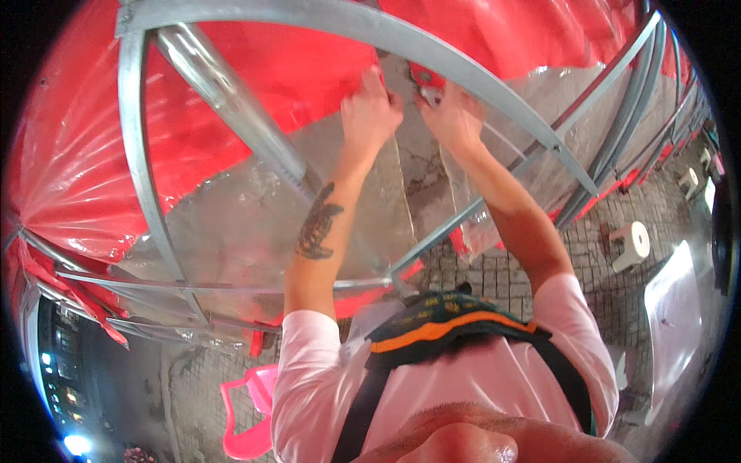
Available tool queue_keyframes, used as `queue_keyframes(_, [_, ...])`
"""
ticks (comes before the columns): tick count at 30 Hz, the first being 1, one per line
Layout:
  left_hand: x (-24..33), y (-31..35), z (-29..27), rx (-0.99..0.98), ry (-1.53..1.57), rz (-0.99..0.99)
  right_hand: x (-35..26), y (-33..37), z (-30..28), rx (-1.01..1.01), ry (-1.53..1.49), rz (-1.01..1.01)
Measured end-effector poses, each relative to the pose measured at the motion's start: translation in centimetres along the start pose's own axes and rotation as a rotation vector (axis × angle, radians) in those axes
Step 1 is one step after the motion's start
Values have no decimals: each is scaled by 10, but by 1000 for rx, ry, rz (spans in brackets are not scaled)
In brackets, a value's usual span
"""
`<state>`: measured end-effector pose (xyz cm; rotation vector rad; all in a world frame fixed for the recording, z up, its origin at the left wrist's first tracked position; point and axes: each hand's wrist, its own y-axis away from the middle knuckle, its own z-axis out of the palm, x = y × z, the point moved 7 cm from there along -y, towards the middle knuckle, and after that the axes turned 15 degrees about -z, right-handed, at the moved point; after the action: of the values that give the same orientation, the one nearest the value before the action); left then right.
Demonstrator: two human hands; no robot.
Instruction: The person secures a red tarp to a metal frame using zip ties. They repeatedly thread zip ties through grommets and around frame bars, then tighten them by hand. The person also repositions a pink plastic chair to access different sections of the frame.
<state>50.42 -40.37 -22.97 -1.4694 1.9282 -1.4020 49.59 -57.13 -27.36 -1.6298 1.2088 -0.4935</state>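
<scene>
Both arms reach up and forward to a gap between two plastic sheets, red above and see-through below. My left hand (370, 113) is closed on the edge of the left red tarp (270, 73), beside the gap. Across the gap, my right hand (455, 117) is closed at the edge of the right red tarp (502, 38). A small shiny piece shows at its fingertips, too small to name. See-through plastic (231, 212) hangs below the left hand, and another see-through panel (471, 204) hangs below the right.
A curved metal frame bar (340, 21) arches over both hands. A thick metal tube (231, 96) slants on the left, and a thinner bar (438, 235) crosses below the gap. A pink plastic chair (248, 440), a white stool (631, 245) and a pale tabletop (673, 324) stand on paving.
</scene>
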Motion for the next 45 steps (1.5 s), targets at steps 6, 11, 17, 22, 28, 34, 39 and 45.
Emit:
queue_keyframes(6, [7, -11, 5, 60, 152, 64, 20, -17, 42, -143, 118, 149])
queue_keyframes(11, [-5, -1, 15, 85, 192, 5, 45, -28, 71, -228, 126, 224])
queue_keyframes(17, [-7, 12, 25, 112, 181, -34, 70, -40, 88, -112, 192, 172])
queue_keyframes(22, [-5, 27, 29, 167, 202, -54, 71, -35, 83, -15, 125, 4])
queue_keyframes(28, [4, 22, 38, 180, 272, -11, 57, 3, 44, -162, -245, -169])
queue_keyframes(34, [29, -9, 46, 202, 263, 26, 42, -13, 30, -142, -324, -133])
queue_keyframes(39, [35, -38, 48, 87, 359, -16, 37, -42, 23, 43, -425, -113])
queue_keyframes(45, [12, -23, 60, -34, 317, -62, 45, -35, 41, -208, -433, -33])
